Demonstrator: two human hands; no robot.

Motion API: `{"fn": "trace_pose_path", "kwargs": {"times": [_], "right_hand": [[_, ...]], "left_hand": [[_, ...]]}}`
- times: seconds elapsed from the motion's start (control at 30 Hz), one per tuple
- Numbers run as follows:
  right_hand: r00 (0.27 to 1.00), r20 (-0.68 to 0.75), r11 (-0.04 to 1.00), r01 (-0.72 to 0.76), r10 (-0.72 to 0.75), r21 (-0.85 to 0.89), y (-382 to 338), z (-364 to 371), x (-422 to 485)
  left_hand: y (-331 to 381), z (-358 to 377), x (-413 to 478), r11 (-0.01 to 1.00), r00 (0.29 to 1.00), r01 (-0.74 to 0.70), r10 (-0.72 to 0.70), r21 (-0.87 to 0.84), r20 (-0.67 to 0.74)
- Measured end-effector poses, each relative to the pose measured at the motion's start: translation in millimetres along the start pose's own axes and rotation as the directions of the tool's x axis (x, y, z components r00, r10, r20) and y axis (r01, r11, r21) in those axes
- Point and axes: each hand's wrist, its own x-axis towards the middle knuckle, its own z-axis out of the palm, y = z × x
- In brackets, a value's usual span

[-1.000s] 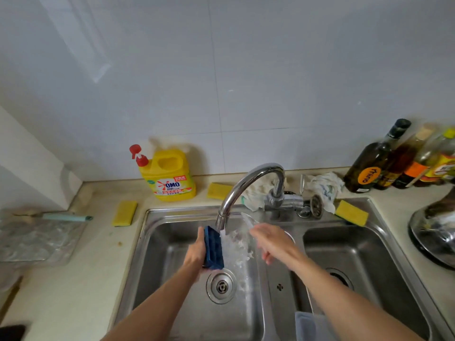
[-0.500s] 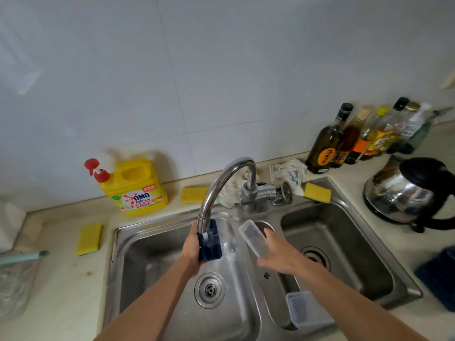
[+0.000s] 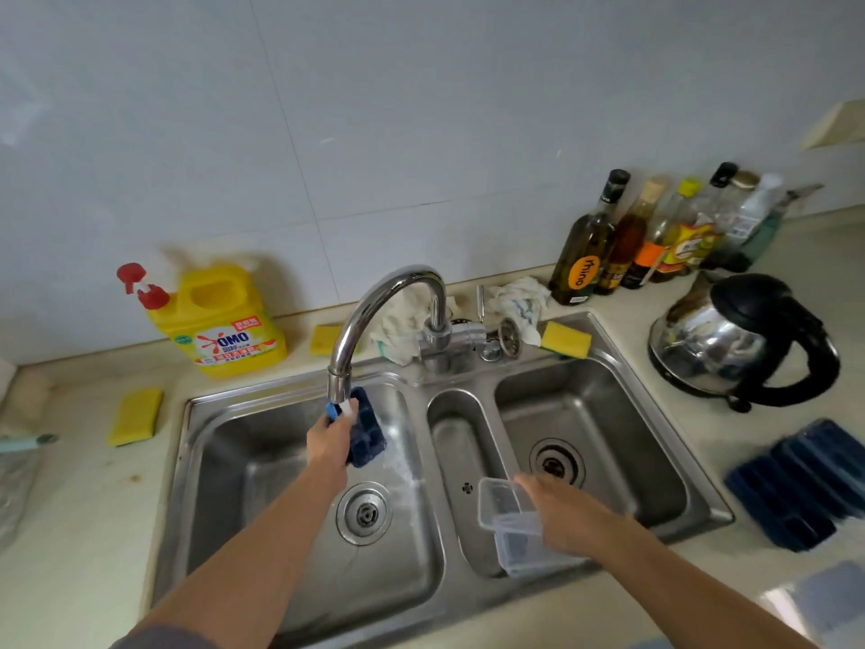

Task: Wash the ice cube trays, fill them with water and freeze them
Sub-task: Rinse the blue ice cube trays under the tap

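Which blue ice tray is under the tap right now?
The blue tray gripped by the left hand, right below the faucet spout; the other blue trays lie on the counter right of the sink.

A yellow soap jug is standing far left by the wall. One yellow sponge is lying left of the sink, another sponge on its far right corner. A white cloth is lying behind the tap. Bottles are standing far right, a shiny kettle sitting nearer.
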Motion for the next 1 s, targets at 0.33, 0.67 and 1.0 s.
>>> {"fn": "trace_pose_path", "kwargs": {"times": [0.33, 0.67, 1.0], "right_hand": [[0.999, -0.005, 0.970, 0.031, -0.034, -0.240, 24.4, 29.9, -20.8], [0.995, -0.067, 0.975, 0.059, -0.075, -0.216, 23.3, 18.4, -22.5], [0.963, -0.244, 0.938, 0.184, -0.113, 0.295, -62.8, -22.9, 5.8]], "left_hand": [[-15.1, 3.4, -19.0, 0.997, 0.996, -0.057, 0.061, 0.060, -0.066], [-18.9, 1.8, -33.4, 0.999, 0.999, -0.004, 0.003, -0.036, -0.042], [-10.7, -6.9, -42.1, 0.937, 0.982, 0.175, -0.142, -0.302, 0.128]]}}
